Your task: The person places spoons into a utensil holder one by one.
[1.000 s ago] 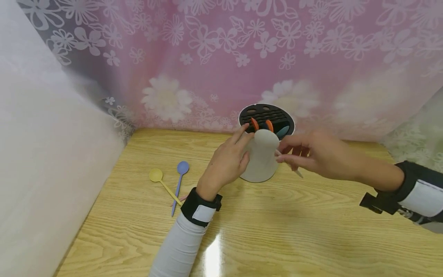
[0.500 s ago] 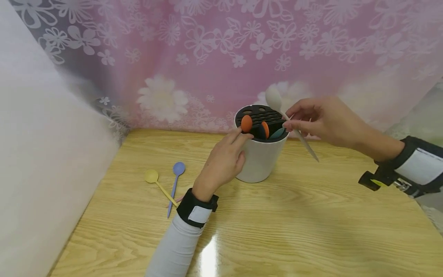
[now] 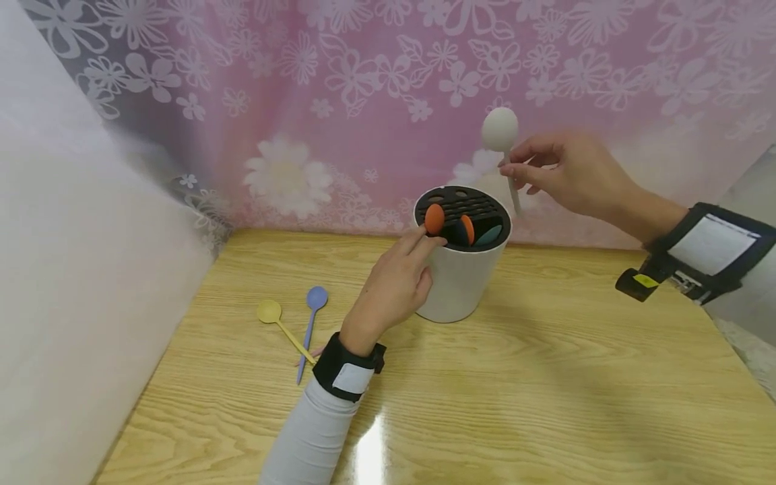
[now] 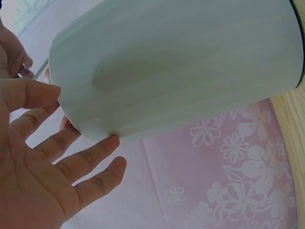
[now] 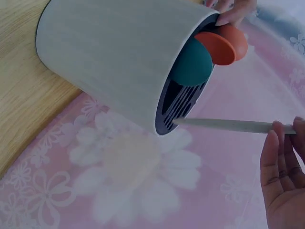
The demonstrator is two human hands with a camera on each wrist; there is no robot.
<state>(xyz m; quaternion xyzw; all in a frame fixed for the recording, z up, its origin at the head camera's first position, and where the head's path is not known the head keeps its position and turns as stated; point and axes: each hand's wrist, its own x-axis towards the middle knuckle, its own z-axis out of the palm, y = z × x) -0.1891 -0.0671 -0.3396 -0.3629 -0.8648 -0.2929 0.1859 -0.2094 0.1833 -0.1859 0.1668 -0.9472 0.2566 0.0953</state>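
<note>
My right hand (image 3: 572,172) pinches a white spoon (image 3: 500,129) by its handle, bowl up, above the right side of a white utensil holder (image 3: 451,286). In the right wrist view the spoon's handle tip (image 5: 183,122) points at the holder's black slotted top (image 5: 180,106). My left hand (image 3: 394,286) rests its fingertips on the holder's near left rim, fingers mostly straight, as the left wrist view also shows. Inside the holder stand an orange spoon (image 3: 434,219), a dark-and-orange utensil (image 3: 465,230) and a teal one (image 3: 489,235).
A yellow spoon (image 3: 269,312) and a blue spoon (image 3: 316,298) lie crossed on the wooden table (image 3: 515,404), left of the holder. A pink handle (image 3: 318,351) shows beneath them. Behind the table hangs a pink flowered curtain (image 3: 376,121).
My right hand has lifted the white spoon from in front of the holder to above its right side, turning it more upright. The left hand stays at the rim.
</note>
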